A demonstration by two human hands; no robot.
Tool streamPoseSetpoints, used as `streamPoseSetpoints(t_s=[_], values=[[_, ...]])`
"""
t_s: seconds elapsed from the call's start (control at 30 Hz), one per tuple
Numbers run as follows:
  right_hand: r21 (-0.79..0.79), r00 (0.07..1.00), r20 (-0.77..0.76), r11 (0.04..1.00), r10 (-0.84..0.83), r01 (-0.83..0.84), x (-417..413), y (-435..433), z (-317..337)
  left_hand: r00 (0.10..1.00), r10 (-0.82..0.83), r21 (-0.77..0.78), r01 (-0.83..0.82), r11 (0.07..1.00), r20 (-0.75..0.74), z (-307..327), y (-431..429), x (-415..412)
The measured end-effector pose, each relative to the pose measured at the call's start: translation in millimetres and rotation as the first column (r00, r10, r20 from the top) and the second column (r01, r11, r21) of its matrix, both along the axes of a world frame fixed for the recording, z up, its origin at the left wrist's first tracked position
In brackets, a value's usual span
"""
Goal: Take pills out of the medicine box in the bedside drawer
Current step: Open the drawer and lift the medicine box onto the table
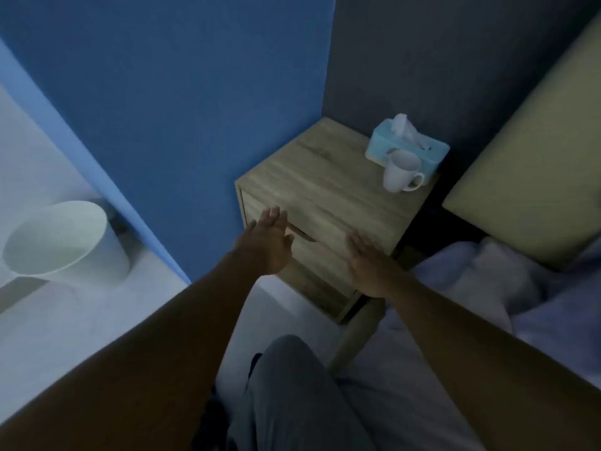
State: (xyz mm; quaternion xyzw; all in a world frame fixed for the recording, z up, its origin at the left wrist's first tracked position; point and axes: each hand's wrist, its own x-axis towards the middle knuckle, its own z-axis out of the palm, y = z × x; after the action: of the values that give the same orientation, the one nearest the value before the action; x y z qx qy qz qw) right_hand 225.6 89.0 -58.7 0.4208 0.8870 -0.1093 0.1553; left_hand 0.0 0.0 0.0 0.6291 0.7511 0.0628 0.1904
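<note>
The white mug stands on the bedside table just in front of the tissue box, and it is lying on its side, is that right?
Not quite. In the head view the white mug stands upright on the bedside table, just in front of the tissue box.

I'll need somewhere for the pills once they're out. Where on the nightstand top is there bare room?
The nightstand top is bare across its left and front, toward the blue wall. The back right corner is crowded: the white mug stands against the tissue box.
</note>
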Motion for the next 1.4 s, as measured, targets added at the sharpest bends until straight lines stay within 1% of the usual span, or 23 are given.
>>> streamPoseSetpoints(t_s=[0.03,0.1,0.2,0.27,0.37,0.43,0.53,0.57,0.63,0.67,0.73,0.8,1.0,1.17,1.23,1.33,1.4], values=[[0.009,1.0,0.011,1.0,-0.011,0.011,-1,4,-8,1.0,0.002,-0.021,-0.002,1.0,0.011,-10,6,-1],[0.017,0.999,-0.019,0.999,-0.05,0.051,3,16,-25,0.996,0.029,-0.064,-0.023,0.998,0.083,-34,18,-5],[0.099,0.997,-0.066,0.994,-0.039,0.045,10,28,-52,0.976,0.096,-0.138,-0.07,0.988,0.193,-72,35,-4],[0.145,0.996,-0.092,0.989,-0.016,0.03,10,34,-65,0.951,0.151,-0.16,-0.111,0.981,0.271,-95,48,-3],[0.226,0.99,-0.14,0.973,-0.01,0.042,10,36,-83,0.883,0.238,-0.176,-0.18,0.968,0.406,-127,66,-2],[0.255,0.983,-0.184,0.965,-0.016,0.063,11,37,-89,0.808,0.315,-0.179,-0.259,0.949,0.498,-143,76,1],[0.261,0.975,-0.22,0.962,-0.023,0.081,11,38,-95,0.68,0.439,-0.198,-0.406,0.892,0.587,-164,90,9],[0.269,0.975,-0.222,0.959,-0.024,0.085,11,38,-96,0.629,0.475,-0.211,-0.45,0.868,0.615,-169,95,13],[0.274,0.974,-0.225,0.957,-0.031,0.094,10,38,-97,0.497,0.539,-0.249,-0.535,0.807,0.68,-175,105,18],[0.272,0.972,-0.231,0.957,-0.033,0.097,10,38,-97,0.438,0.553,-0.252,-0.575,0.778,0.709,-176,110,20],[0.258,0.971,-0.234,0.961,-0.043,0.104,10,38,-97,0.38,0.535,-0.209,-0.634,0.745,0.755,-176,117,23],[0.246,0.971,-0.236,0.963,-0.047,0.107,10,38,-96,0.353,0.509,-0.19,-0.645,0.74,0.785,-175,120,28],[0.235,0.973,-0.228,0.967,-0.041,0.096,9,40,-95,0.286,0.526,-0.244,-0.646,0.723,0.801,-174,118,30],[0.214,0.972,-0.23,0.972,-0.046,0.096,11,42,-96,0.321,0.556,-0.274,-0.619,0.736,0.767,-176,88,20],[0.194,0.973,-0.227,0.977,-0.047,0.092,11,42,-97,0.324,0.542,-0.263,-0.615,0.744,0.776,-179,68,12],[0.186,0.978,-0.202,0.979,-0.047,0.085,11,43,-97,0.352,0.534,-0.239,-0.617,0.75,0.769,-182,37,0],[0.173,0.979,-0.192,0.979,-0.072,0.106,8,42,-96,0.359,0.544,-0.243,-0.619,0.747,0.759,-183,19,-7]])
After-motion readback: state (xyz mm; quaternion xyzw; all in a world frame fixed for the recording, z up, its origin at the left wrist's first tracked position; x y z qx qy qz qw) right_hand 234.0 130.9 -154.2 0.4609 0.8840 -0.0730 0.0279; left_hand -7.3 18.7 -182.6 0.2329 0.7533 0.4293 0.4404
